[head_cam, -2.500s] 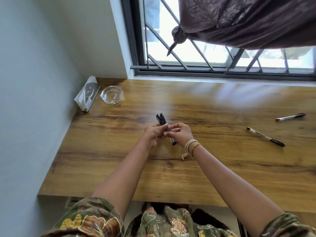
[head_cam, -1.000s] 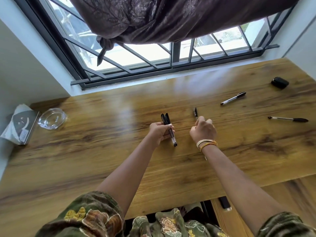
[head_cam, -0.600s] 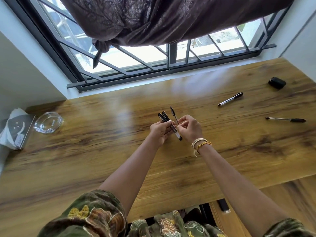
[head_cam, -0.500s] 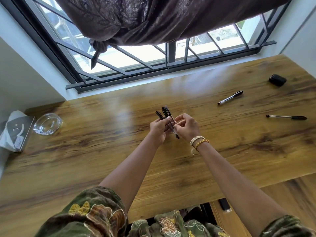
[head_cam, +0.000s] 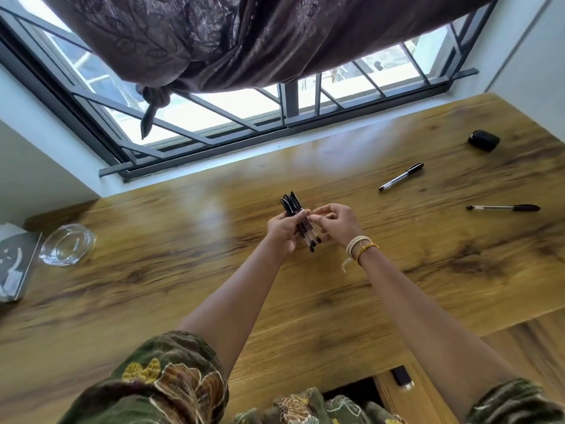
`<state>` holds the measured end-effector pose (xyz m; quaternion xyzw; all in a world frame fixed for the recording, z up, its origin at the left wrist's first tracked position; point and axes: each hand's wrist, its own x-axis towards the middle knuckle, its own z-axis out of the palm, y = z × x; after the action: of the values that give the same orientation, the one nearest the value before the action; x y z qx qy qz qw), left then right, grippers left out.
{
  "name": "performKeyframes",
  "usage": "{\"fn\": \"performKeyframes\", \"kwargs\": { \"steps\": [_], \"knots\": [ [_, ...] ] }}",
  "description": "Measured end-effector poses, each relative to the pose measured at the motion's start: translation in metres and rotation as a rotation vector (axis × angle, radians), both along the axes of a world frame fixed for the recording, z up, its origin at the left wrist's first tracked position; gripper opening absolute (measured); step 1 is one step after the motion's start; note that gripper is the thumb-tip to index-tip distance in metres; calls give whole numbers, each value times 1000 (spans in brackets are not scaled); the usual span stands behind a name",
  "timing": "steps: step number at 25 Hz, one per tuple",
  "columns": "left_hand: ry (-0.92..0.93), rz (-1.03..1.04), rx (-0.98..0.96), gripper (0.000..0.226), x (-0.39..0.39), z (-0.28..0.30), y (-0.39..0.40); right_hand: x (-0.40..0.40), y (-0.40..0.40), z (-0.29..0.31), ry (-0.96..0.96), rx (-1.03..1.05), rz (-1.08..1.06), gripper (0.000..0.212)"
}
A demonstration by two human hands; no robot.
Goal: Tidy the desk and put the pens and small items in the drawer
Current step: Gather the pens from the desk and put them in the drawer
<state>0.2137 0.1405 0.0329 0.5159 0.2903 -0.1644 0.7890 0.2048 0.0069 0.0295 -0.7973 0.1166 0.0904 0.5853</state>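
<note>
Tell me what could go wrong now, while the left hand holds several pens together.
1. The left hand grips a loose bundle of pens above the desk; one might slip out while the right hand adjusts them.
2. Two pens and a small black item lie far to the right and could be forgotten.

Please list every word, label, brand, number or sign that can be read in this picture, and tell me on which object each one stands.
No text can be read.
Packet at the desk's left edge: a pale printed mark and a small white label, too blurred to read.
Loose pens: no readable marking.
Pens in the left hand: barrels too small to tell.
</note>
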Motion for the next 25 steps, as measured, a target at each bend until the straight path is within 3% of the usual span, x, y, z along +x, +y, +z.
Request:
{"fn": "performKeyframes", "kwargs": {
  "steps": [5, 10, 13, 20, 25],
  "knots": [
    [4, -17, -1, 31, 18, -1, -16, 30, -44, -2, -99, -467, -262, 9],
    [8, -53, 55, 33, 32, -9, -22, 65, -86, -2, -28, -716, -339, 31],
    [-23, -115, 131, 36, 35, -18, -20, 74, -96, -10, 19, -825, -361, 33],
    [-5, -159, 157, 35, 41, -20, -20, 73, -90, -15, -34, -900, -402, 23],
    [-2, -153, 113, 37, 38, -16, -17, 56, -73, -6, -25, -767, -303, 24]
  ]
}}
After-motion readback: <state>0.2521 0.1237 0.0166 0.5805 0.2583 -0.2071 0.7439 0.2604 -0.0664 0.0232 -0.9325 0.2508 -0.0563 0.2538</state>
